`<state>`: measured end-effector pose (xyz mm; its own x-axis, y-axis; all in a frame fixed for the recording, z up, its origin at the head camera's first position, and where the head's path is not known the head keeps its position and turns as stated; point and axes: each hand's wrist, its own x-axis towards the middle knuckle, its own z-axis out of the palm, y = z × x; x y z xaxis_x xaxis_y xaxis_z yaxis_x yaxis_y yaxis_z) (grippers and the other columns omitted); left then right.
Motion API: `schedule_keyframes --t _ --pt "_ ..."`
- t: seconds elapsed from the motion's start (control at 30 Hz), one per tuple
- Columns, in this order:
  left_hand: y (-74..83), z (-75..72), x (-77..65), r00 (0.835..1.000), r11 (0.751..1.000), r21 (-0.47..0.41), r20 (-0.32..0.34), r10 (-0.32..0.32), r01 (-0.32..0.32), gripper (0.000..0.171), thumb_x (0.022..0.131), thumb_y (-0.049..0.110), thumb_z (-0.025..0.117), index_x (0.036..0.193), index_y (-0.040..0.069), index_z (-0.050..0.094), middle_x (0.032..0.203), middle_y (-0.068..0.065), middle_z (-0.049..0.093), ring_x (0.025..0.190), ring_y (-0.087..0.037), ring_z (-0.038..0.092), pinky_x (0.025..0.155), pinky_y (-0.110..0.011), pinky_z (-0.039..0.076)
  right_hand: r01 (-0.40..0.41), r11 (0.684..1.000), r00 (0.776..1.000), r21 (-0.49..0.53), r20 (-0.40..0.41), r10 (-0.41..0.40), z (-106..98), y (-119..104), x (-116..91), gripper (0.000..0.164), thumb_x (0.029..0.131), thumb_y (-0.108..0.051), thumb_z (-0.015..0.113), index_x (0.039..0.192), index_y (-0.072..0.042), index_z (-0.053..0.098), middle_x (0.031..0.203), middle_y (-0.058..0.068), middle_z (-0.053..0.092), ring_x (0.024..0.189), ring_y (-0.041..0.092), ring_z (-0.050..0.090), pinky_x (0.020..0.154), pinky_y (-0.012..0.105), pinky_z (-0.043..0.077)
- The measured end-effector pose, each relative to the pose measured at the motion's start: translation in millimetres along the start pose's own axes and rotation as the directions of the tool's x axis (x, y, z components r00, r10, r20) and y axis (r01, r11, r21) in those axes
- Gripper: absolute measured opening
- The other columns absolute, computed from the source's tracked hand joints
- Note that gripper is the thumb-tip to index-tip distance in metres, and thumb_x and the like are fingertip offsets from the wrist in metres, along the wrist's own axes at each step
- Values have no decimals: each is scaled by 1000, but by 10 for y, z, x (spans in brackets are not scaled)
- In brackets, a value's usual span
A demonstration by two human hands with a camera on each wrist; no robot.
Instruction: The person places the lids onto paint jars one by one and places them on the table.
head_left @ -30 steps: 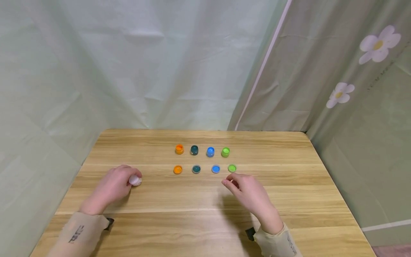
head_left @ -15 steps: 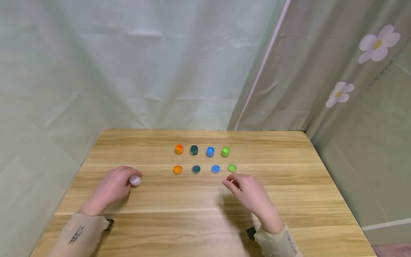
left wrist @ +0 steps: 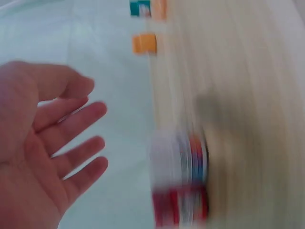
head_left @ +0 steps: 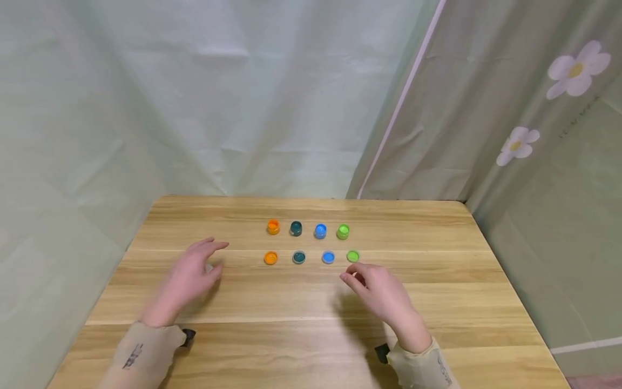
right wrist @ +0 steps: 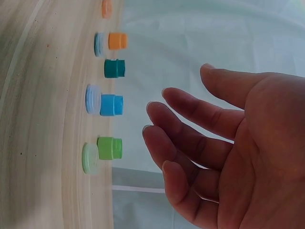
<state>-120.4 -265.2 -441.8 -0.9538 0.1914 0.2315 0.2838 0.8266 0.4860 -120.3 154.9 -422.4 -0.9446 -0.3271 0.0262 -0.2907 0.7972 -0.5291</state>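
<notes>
My left hand point(head_left: 191, 275) is over the left part of the table, fingers spread and holding nothing. A small white jar point(left wrist: 167, 160) and a red jar point(left wrist: 166, 207) stand side by side near it, blurred in the left wrist view; in the head view the hand hides nearly all of them. My right hand point(head_left: 384, 294) hovers over the table with loosely bent fingers and nothing in them. Closest to it lies the green lid point(head_left: 352, 256). Beyond that lid is the open green paint jar point(head_left: 343, 232).
Farther back stand open jars of orange paint point(head_left: 273, 227), dark teal paint point(head_left: 296, 229) and blue paint point(head_left: 320, 232). In front of them lie an orange lid point(head_left: 270, 258), a teal lid point(head_left: 298, 257) and a blue lid point(head_left: 328, 257). A curtain point(head_left: 291, 108) hangs behind the table.
My left hand has let go of the white jar, opened its fingers and shifted a little to the right. The right hand has stayed nearly still; the head view has shifted slightly.
</notes>
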Motion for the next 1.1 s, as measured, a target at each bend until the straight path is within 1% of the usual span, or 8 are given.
schedule_keyframes --t 0.07,0.13,0.23,0.33,0.53,0.83,0.97,1.1 --pt "91 73 92 998 995 -84 -6 -59 58 43 97 4 74 139 -3 66 140 -28 65 137 -52 51 112 -69 39 0 1000 1000 5 1 0 -5 0 5 20 107 -37 68 103 -21 78 82 -14 65 71 5 56 65 32 50" --pt "178 165 203 992 977 -173 4 -123 122 44 100 7 72 142 -1 64 141 -25 64 136 -50 53 112 -66 41 0 1000 1000 7 3 0 -7 5 6 21 108 -37 67 104 -20 78 82 -13 66 71 5 56 65 32 50" --pt "267 315 404 978 933 -294 30 -208 208 47 102 11 71 147 0 61 143 -21 65 131 -47 57 109 -62 46 2 1000 1000 6 7 -2 -6 17 -1 24 108 -39 66 105 -20 79 82 -11 66 70 5 56 65 32 50" --pt "309 445 616 961 897 -351 45 -271 269 49 103 13 70 150 1 58 145 -21 63 132 -46 56 110 -60 46 3 1000 1000 3 7 -3 -8 27 -12 26 108 -42 64 105 -20 78 82 -11 66 70 4 55 63 32 50" --pt "265 658 901 930 856 -369 69 -362 361 54 100 10 71 151 -1 56 146 -23 60 136 -43 51 116 -58 41 15 1000 1000 -2 2 -15 -15 43 -22 27 108 -43 64 104 -20 78 79 -12 64 67 5 54 61 31 48" --pt "194 903 1094 882 788 -404 138 -451 465 60 99 15 76 152 0 54 151 -22 55 138 -40 51 120 -53 39 13 1000 1000 -9 10 -13 -3 50 -13 28 108 -44 63 105 -21 78 79 -12 64 68 4 54 62 31 48" --pt "191 946 1134 868 774 -404 136 -477 488 58 98 17 77 151 2 56 152 -21 55 139 -39 50 121 -53 37 10 1000 1000 -14 9 -10 1 45 -6 26 108 -43 65 104 -20 78 78 -13 63 67 5 54 61 31 48" --pt "225 987 1169 867 785 -378 121 -484 491 57 98 18 78 149 3 59 152 -21 56 140 -39 50 122 -52 36 7 1000 1000 -10 7 -7 3 48 -3 26 108 -42 65 104 -21 78 78 -14 63 67 5 54 61 30 48"
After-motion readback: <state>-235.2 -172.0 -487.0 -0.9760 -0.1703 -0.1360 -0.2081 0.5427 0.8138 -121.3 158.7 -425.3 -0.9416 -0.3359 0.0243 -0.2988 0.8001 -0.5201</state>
